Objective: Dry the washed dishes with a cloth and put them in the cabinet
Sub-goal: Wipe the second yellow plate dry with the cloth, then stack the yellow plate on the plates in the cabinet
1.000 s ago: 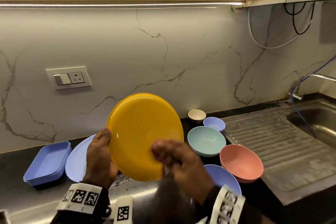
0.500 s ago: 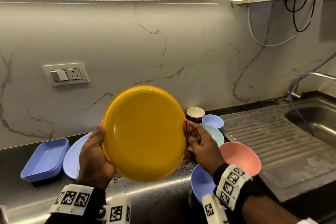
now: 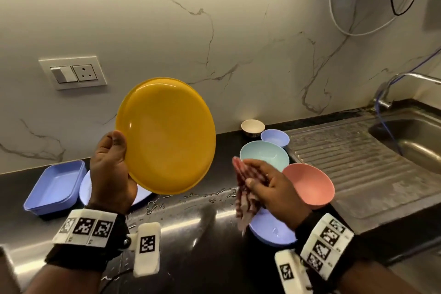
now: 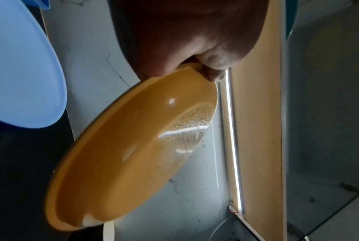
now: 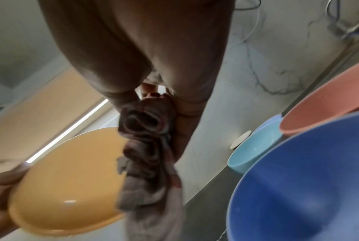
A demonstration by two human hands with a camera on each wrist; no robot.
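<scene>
Both hands are busy: left hand grips the round yellow plastic plate upright by its left rim; right hand pinches a bunched reddish checked cloth just right of it.

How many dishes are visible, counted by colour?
Yellow: 1, plate
Blue: 4, tray, plate, small bowl, front bowl
Teal: 1, bowl
Pink: 1, bowl
Cream: 1, cup
Total: 8
</scene>
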